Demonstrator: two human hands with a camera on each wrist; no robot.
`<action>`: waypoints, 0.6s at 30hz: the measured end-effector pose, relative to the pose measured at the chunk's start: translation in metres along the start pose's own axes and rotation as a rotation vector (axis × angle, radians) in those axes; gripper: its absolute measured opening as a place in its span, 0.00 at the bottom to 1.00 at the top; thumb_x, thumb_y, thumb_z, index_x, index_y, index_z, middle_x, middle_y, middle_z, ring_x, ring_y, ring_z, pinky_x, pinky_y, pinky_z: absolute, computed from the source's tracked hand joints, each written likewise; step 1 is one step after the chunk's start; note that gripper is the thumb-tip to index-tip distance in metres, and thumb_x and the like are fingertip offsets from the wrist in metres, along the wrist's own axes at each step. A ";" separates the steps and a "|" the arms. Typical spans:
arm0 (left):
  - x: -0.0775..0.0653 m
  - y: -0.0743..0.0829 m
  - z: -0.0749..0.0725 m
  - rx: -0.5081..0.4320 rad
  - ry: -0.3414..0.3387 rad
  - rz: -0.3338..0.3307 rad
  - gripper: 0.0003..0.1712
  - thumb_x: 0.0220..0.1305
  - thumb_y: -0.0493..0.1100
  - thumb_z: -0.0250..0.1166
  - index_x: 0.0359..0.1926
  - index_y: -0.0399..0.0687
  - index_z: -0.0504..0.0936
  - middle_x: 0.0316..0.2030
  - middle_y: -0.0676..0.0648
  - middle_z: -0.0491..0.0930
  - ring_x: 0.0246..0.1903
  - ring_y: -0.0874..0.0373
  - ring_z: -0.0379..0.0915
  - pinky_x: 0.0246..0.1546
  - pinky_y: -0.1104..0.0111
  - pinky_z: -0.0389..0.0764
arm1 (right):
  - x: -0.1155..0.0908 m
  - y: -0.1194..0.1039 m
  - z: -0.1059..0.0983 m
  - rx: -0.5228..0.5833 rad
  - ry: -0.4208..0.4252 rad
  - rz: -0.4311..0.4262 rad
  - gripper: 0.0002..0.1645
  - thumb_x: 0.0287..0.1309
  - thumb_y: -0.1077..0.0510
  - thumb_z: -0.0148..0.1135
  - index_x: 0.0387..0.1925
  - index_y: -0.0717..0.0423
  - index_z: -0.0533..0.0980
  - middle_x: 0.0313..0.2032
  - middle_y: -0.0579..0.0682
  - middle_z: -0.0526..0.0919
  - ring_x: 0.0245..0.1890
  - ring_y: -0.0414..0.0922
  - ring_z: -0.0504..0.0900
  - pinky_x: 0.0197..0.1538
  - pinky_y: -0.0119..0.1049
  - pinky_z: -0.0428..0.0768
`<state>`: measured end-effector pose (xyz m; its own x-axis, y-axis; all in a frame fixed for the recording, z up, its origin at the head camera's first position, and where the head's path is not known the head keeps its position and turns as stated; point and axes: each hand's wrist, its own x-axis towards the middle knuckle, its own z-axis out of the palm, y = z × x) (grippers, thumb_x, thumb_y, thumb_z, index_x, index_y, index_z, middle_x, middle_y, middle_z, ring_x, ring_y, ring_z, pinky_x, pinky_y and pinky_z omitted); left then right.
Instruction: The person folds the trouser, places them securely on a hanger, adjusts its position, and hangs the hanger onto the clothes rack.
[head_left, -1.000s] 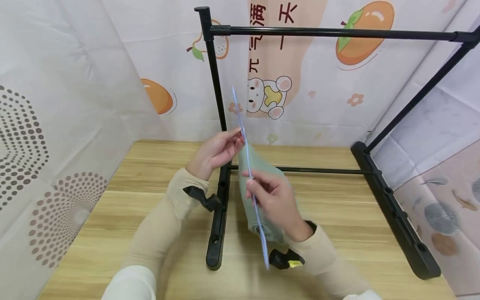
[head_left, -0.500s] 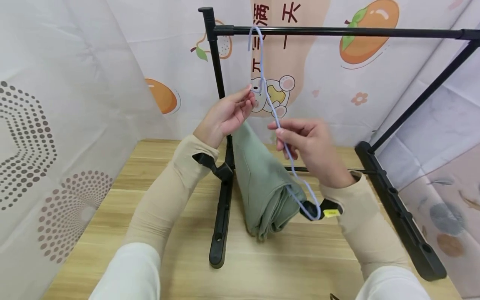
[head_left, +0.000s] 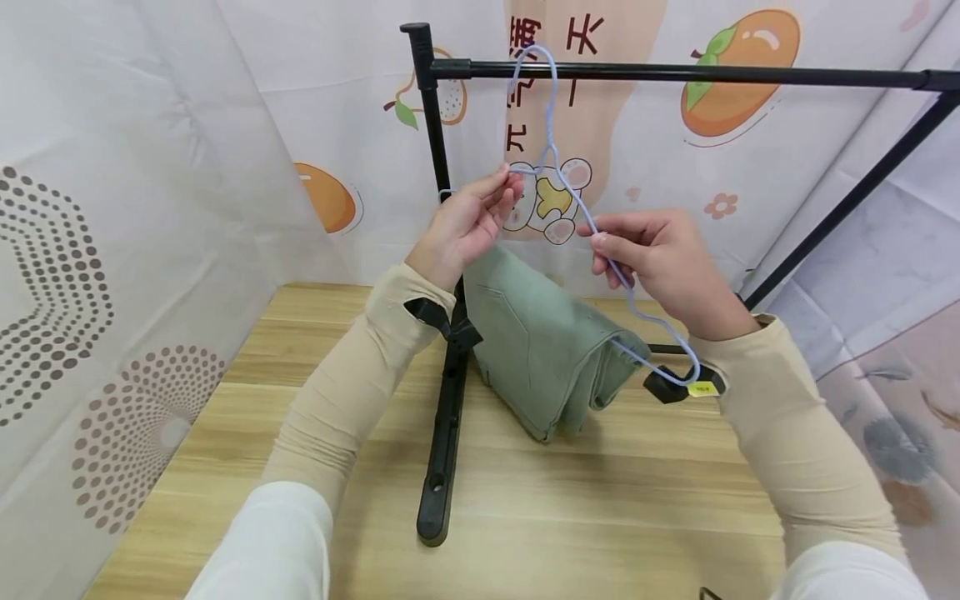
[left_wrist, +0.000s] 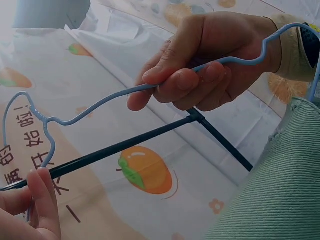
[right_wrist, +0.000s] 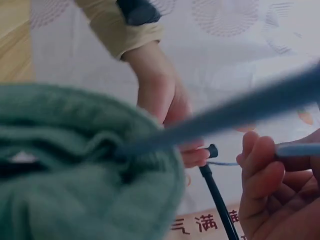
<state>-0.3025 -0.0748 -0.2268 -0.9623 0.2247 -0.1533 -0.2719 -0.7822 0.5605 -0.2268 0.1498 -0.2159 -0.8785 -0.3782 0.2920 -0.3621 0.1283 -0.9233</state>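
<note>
A light blue wire hanger [head_left: 573, 193] is held tilted in both hands, its hook overlapping the top rail [head_left: 712, 76] of a black rack in the head view. Folded green trousers [head_left: 540, 333] with a stitched pocket hang over its lower bar. My left hand [head_left: 476, 221] pinches the left shoulder wire close to the neck, fingertips together. Farther down the right shoulder wire, my right hand [head_left: 667, 267] grips between thumb and fingers. In the left wrist view the right hand [left_wrist: 200, 65] shows the wire crossing under its thumb. The trousers' rolled end [right_wrist: 100, 165] fills the right wrist view's left side.
The rack's left upright [head_left: 435, 133] stands just behind my left hand, its black foot [head_left: 438, 467] reaching forward on the wooden table [head_left: 585, 517]. A lower crossbar [head_left: 667, 349] passes behind the trousers. A printed curtain [head_left: 337, 100] closes off the back and sides.
Both hands have lifted the hanger and trousers up and to the right. The hanger has turned from edge-on to more face-on, and its hook has risen to the top rail.
</note>
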 end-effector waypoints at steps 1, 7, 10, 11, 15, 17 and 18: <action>0.000 -0.001 0.000 0.000 -0.002 0.002 0.10 0.69 0.35 0.58 0.32 0.36 0.82 0.25 0.43 0.82 0.23 0.59 0.79 0.25 0.80 0.79 | 0.000 0.000 -0.003 -0.043 -0.009 0.001 0.07 0.64 0.62 0.61 0.40 0.57 0.85 0.18 0.45 0.82 0.16 0.40 0.73 0.21 0.29 0.71; 0.002 -0.005 0.002 -0.005 -0.015 0.003 0.10 0.69 0.33 0.56 0.31 0.35 0.81 0.24 0.42 0.82 0.24 0.58 0.80 0.26 0.79 0.80 | -0.001 -0.003 -0.018 -0.286 -0.135 0.002 0.13 0.66 0.64 0.57 0.47 0.71 0.78 0.20 0.43 0.82 0.17 0.41 0.76 0.22 0.31 0.74; 0.003 -0.007 0.005 -0.002 -0.021 0.012 0.10 0.69 0.33 0.57 0.31 0.34 0.81 0.24 0.42 0.82 0.24 0.58 0.80 0.27 0.79 0.80 | -0.002 -0.006 -0.025 -0.356 -0.173 0.030 0.15 0.68 0.64 0.55 0.50 0.72 0.76 0.22 0.43 0.83 0.19 0.42 0.77 0.25 0.31 0.77; 0.003 -0.008 0.006 0.002 -0.022 0.015 0.10 0.69 0.32 0.57 0.31 0.34 0.81 0.24 0.42 0.82 0.24 0.58 0.80 0.27 0.79 0.81 | -0.003 -0.007 -0.027 -0.373 -0.182 0.037 0.16 0.68 0.64 0.55 0.51 0.71 0.76 0.22 0.43 0.83 0.20 0.42 0.78 0.25 0.31 0.77; 0.005 -0.010 0.011 -0.004 -0.023 0.005 0.11 0.69 0.33 0.57 0.30 0.34 0.81 0.24 0.42 0.83 0.23 0.58 0.81 0.27 0.79 0.81 | -0.001 -0.012 -0.037 -0.450 -0.224 0.055 0.17 0.69 0.64 0.54 0.55 0.69 0.75 0.23 0.41 0.84 0.21 0.42 0.79 0.27 0.31 0.80; 0.006 -0.011 0.013 -0.015 -0.021 -0.003 0.11 0.69 0.33 0.57 0.29 0.34 0.81 0.23 0.42 0.83 0.23 0.58 0.81 0.27 0.79 0.81 | 0.001 -0.014 -0.043 -0.490 -0.257 0.064 0.17 0.68 0.65 0.54 0.55 0.69 0.75 0.24 0.41 0.84 0.22 0.42 0.80 0.28 0.31 0.80; 0.007 -0.011 0.014 -0.021 -0.021 -0.004 0.11 0.69 0.33 0.57 0.29 0.34 0.81 0.23 0.42 0.83 0.23 0.58 0.81 0.26 0.78 0.81 | 0.003 -0.015 -0.046 -0.508 -0.271 0.076 0.16 0.68 0.65 0.54 0.55 0.68 0.75 0.24 0.41 0.84 0.22 0.42 0.80 0.28 0.31 0.81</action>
<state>-0.3059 -0.0567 -0.2229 -0.9609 0.2397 -0.1385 -0.2761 -0.7930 0.5431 -0.2385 0.1889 -0.1901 -0.8206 -0.5638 0.0936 -0.4645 0.5626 -0.6839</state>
